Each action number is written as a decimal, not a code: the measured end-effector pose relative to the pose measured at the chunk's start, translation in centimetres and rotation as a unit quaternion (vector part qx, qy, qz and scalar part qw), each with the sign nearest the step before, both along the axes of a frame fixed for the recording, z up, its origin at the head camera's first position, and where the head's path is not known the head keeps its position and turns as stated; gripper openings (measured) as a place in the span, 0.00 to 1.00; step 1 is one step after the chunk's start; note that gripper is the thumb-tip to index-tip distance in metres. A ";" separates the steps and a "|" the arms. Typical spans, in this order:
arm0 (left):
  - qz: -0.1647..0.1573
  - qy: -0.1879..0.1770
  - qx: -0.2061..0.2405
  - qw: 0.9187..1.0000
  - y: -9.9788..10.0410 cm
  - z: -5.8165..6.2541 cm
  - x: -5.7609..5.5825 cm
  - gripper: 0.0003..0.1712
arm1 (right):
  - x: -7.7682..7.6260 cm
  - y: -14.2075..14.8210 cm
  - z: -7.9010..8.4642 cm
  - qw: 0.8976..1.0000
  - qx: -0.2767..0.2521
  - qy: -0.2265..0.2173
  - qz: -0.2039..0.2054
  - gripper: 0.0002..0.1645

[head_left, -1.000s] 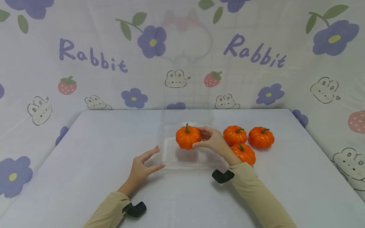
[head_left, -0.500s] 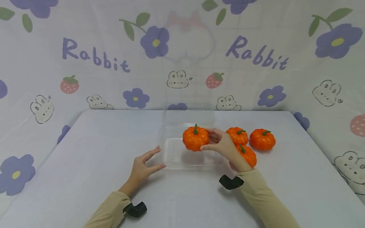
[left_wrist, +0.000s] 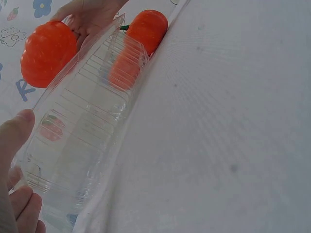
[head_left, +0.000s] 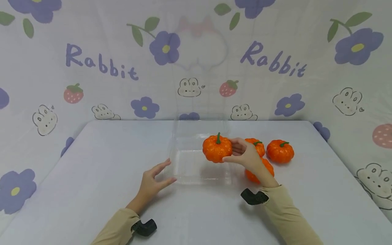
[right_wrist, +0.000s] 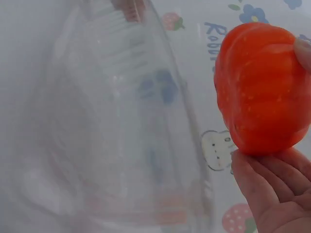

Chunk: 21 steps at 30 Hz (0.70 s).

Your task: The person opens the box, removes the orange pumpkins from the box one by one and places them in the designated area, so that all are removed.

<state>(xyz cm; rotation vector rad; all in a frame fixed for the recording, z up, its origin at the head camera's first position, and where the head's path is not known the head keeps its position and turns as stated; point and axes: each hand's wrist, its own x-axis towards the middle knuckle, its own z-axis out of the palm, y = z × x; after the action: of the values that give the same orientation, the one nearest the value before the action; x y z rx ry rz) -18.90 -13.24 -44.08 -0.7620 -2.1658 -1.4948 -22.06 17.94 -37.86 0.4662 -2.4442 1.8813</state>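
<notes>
In the head view my right hand [head_left: 249,158] holds an orange toy pumpkin [head_left: 216,149] with a green stem between thumb and fingers. It hangs above the right part of a clear plastic box [head_left: 183,163], whose lid [head_left: 200,127] stands raised at the back. In the right wrist view, the pumpkin [right_wrist: 265,90] is apart from the box wall. My left hand [head_left: 151,182] is at the box's left side, thumb and index finger spread against it. The left wrist view shows its thumb [left_wrist: 22,124] by the rim of the clear box [left_wrist: 73,126].
Right of the box lie three more orange pumpkins: a far right one [head_left: 280,151], a back one [head_left: 260,149] and a front one [head_left: 254,176], the last two partly behind my right hand. A printed cloth [head_left: 196,68] hangs behind the white table [head_left: 107,153].
My right hand has moved to the right with the pumpkin, from over the middle of the box to over its right part. The left hand has stayed at the box's left side.
</notes>
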 end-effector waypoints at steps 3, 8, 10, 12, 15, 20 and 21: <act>-0.003 0.001 -0.002 1.000 0.0 -0.1 -0.1 0.28 | 0.2 0.8 0.3 1.000 -0.009 0.005 0.007 0.37; -0.008 -0.008 -0.003 1.000 -0.2 -0.3 -0.1 0.28 | 0.5 2.2 0.7 0.999 -0.030 0.016 0.032 0.38; -0.009 -0.006 -0.002 1.000 -0.2 -0.3 -0.1 0.28 | 0.6 2.7 0.8 0.999 -0.028 0.027 0.036 0.38; -0.010 -0.005 0.001 1.000 -0.3 -0.2 -0.2 0.29 | 0.6 3.2 1.0 0.998 -0.022 0.037 0.034 0.39; -0.009 -0.002 0.000 1.000 -0.3 -0.2 -0.2 0.29 | 0.5 3.9 1.0 0.998 -0.026 0.046 0.040 0.43; -0.007 -0.004 -0.001 1.000 -0.3 -0.2 -0.2 0.29 | 0.9 5.5 1.1 0.999 0.004 0.045 0.026 0.44; -0.007 -0.003 0.001 1.000 -0.3 -0.2 -0.2 0.29 | 1.1 5.9 1.1 0.999 0.011 0.044 0.022 0.42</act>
<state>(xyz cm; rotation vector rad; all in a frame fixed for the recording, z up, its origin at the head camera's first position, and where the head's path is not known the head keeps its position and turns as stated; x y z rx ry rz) -19.07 -13.50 -44.30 -0.7747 -2.1681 -1.5085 -20.97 23.83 -36.75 0.5959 -2.4195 1.8115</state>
